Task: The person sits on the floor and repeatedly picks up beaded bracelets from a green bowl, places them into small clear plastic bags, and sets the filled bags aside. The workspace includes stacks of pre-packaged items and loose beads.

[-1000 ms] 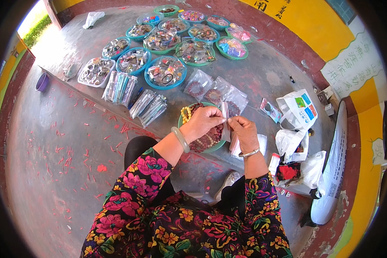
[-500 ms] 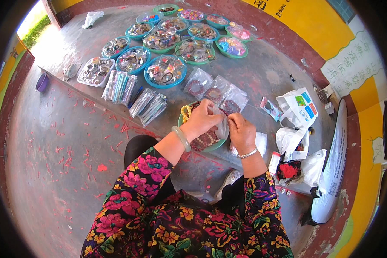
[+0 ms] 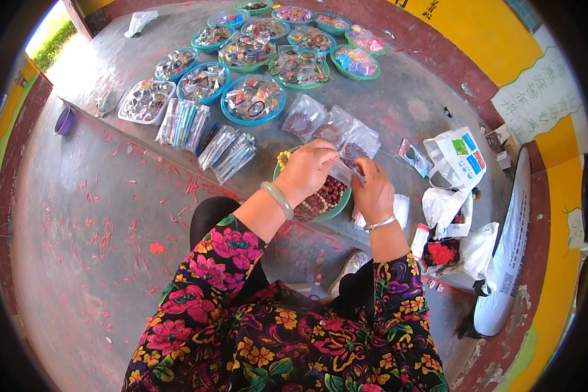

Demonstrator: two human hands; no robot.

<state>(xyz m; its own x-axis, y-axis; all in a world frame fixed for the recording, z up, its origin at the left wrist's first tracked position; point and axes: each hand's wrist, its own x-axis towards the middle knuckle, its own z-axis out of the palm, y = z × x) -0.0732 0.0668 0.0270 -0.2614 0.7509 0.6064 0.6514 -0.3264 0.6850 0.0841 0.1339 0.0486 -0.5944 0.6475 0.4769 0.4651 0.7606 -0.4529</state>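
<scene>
Over a green basin (image 3: 338,210) of bead strings, my left hand (image 3: 305,173) pinches one end of a small clear plastic bag (image 3: 340,171). The fingers of my right hand (image 3: 374,195) are closed on the bag's other end. Whether anything lies inside the bag I cannot tell. Dark red and pale beads (image 3: 321,197) show below the bag, and yellow beads (image 3: 283,159) stick out beside my left hand. Just beyond my hands lie flat clear bags with dark red bead bracelets (image 3: 304,117). A stack of clear bags (image 3: 400,210) is beside my right wrist.
Several basins (image 3: 253,121) of small packaged goods stand farther off. Bundles of wrapped pens (image 3: 225,157) lie to the left. At the right are a white carrier bag (image 3: 454,157), crumpled plastic bags (image 3: 479,251) and a long silvery wrapped object (image 3: 503,274) by the wall.
My hands have shifted slightly, and the bag's upper edge is now stretched between them. More of the red beads in the basin shows beneath.
</scene>
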